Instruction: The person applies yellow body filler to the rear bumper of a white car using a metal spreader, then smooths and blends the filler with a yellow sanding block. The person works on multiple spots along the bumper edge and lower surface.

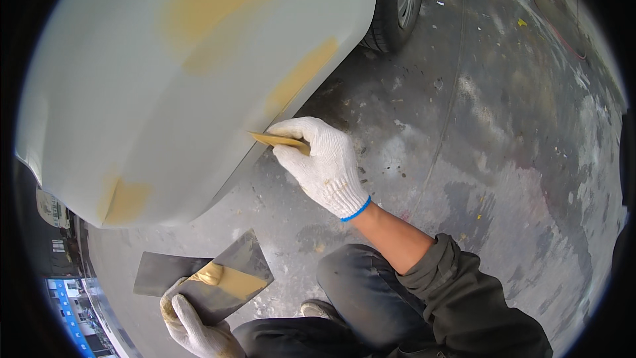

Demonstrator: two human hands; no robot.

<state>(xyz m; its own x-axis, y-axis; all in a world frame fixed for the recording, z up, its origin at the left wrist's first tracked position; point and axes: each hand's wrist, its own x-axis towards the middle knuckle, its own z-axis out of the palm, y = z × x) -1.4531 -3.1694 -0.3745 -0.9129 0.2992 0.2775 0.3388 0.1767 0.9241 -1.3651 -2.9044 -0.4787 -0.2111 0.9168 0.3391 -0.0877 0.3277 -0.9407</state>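
My right hand (324, 166), in a white knitted glove with a blue cuff edge, pinches a thin yellow putty spreader (283, 142). The spreader's tip meets the lower edge of a pale grey car bumper (192, 129), or lies very close to it. Down at the left, my gloved left hand (195, 331) grips a dark flat putty board (246, 250). A glossy lump of yellow putty (211, 274) and a smeared band of it lie on the board. Behind it shows another dark flat sheet (162, 273), seemingly held along with the board.
Yellowish filler patches, such as the upper one (222, 0), mark the bumper. A car wheel (401, 3) stands at the top. The stained grey concrete floor (464, 159) stretches to the right. My bent knee (364, 292) is below my right hand.
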